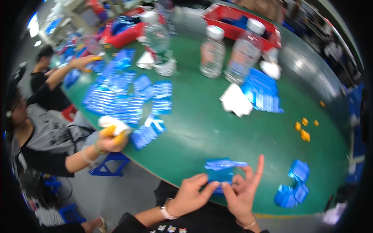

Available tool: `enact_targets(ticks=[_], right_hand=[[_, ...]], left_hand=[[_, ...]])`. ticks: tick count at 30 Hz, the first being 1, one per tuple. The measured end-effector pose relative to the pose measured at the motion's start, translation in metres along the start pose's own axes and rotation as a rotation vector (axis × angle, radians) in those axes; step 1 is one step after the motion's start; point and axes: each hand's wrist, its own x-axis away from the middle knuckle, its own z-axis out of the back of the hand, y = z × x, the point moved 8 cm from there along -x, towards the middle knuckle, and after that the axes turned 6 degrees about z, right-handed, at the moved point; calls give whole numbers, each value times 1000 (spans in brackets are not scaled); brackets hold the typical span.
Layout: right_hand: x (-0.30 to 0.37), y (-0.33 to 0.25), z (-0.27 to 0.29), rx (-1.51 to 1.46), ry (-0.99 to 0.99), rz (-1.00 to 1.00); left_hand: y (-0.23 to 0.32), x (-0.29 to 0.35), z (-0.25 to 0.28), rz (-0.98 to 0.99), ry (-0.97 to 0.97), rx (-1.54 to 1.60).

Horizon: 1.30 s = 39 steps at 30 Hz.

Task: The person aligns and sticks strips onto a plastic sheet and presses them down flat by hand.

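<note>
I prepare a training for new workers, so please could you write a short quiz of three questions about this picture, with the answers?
1. True or false: the person's left hand and right hand both touch the blue plastic piece.

2. Which colour are the small pieces scattered on the right side of the green table?
a) white
b) orange-yellow
c) black

3. How many capped clear bottles stand in front of the right-hand red bin?

Key: 1. True. 2. b. 3. Two.

Beyond the held packet point(220, 174), two bottles point(212, 54) stand on the table point(186, 136) before a bin point(210, 18).
</note>
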Motion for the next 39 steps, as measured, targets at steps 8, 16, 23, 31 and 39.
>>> enact_targets(ticks=[8,16,23,31,39], right_hand=[[4,-4,18,-88,48,-66],[13,-15,14,131,-52,149],[10,-20,29,271,14,264],[13,2,17,-160,115,-88],[13,-9,30,69,115,46]], left_hand=[[-28,11,-7,389,-178,247],[-21,9,-13,348,-133,481],[-27,8,-10,410,-57,583],[-28,11,-11,480,-101,681],[-37,23,-8,523,-215,607]])
